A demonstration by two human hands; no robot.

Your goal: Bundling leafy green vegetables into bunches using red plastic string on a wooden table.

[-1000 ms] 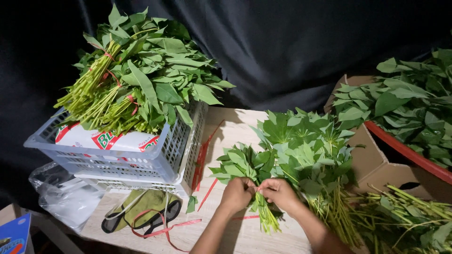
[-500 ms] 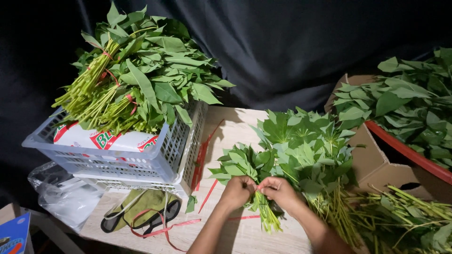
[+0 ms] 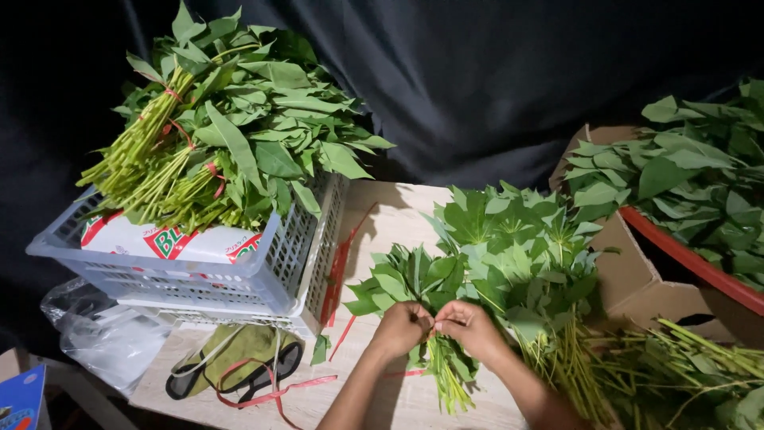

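My left hand [image 3: 402, 328] and my right hand [image 3: 471, 326] meet over a small bunch of green leafy stems [image 3: 414, 279] lying on the wooden table [image 3: 382, 219]. Both hands pinch the bunch where the leaves join the stems, fingers closed around it. The stem ends [image 3: 448, 382] stick out toward me below the hands. A red tie strip [image 3: 344, 338] lies on the table just left of my left hand.
A grey plastic basket [image 3: 199, 271] on the left holds tied leaf bunches [image 3: 223, 135]. Loose leafy greens [image 3: 517, 239] lie beside my right hand. A cardboard box [image 3: 637, 271] and a red-rimmed tray [image 3: 684, 259] of leaves stand at right. More red strips [image 3: 270, 392] lie near a green bag [image 3: 239, 350].
Both hands stay on the bunch in the same place; only the fingers shift slightly.
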